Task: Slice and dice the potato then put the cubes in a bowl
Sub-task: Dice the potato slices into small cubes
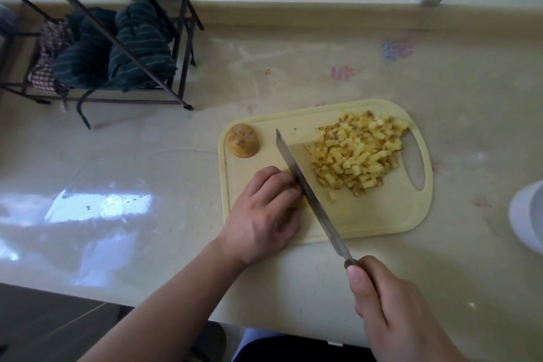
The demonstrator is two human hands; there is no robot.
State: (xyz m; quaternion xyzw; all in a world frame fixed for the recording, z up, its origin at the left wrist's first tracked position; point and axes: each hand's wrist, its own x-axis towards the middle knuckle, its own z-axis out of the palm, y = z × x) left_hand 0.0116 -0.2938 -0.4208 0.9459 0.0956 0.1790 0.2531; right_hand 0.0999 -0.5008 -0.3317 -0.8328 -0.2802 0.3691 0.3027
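The left hand (266, 211) sits curled, knuckles up, over a piece of potato (297, 202) on the near left part of the cutting board (367, 217), fingertips pressing it down; most of that piece is hidden under the fingers. The right hand (390, 308), at about 5 o'clock from the board, grips the handle of a knife (305, 188), thumb laid along the top. The blade runs from 5 o'clock up toward 11 o'clock, its flat side against the left knuckles, its edge on the board beside the held piece.

At 2 o'clock from the blade lies a heap of potato cubes (357, 156), spread toward the board's handle slot, with one stray cube just beside the blade. At the board's 10 o'clock corner rests a rounded potato end (242, 140), skin side up, apart from both hands.

The board lies on a pale counter (293, 73). At 10 o'clock stands a dark wire rack (176, 47) holding striped green cloths (138, 47). At 3 o'clock, cut off by the frame edge, is a white rounded vessel (529, 214); whether it is the bowl cannot be told.
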